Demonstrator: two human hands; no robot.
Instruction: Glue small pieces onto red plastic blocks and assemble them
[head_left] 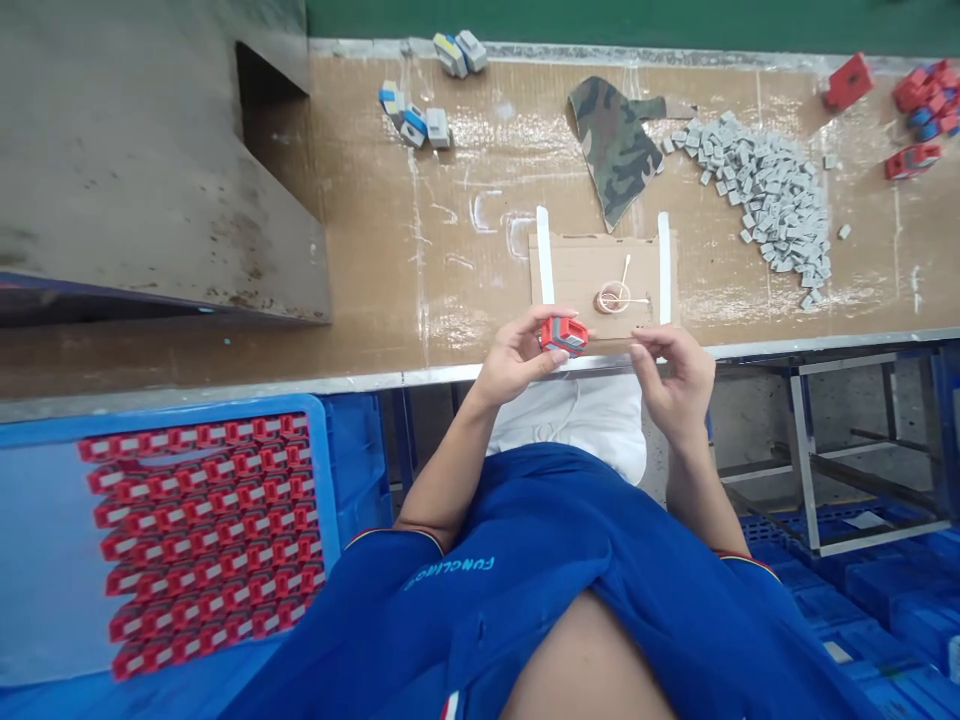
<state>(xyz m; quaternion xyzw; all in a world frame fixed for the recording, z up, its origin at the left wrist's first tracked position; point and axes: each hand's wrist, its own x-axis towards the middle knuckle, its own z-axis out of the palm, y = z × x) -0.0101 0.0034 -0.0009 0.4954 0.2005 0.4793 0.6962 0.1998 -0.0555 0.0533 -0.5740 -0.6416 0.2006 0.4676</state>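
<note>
In the lower left of the frame, a blue tray has neat rows of red toys in it, so those look done. Near the top, left of the middle, a few grey toys sit on the surface. In the middle of the frame, the left hand pinches one red toy between thumb and fingers, over the card. This toy is likely only part done. A white loop lies on the card, and a camo cloth lies above it. The right hand is near the toy but apart from it, its thumb and finger tips close together; I cannot tell if they pinch something tiny. Farther right, a big heap of grey bits lies loose, so much may be left. In the upper right are loose red pieces.
</note>
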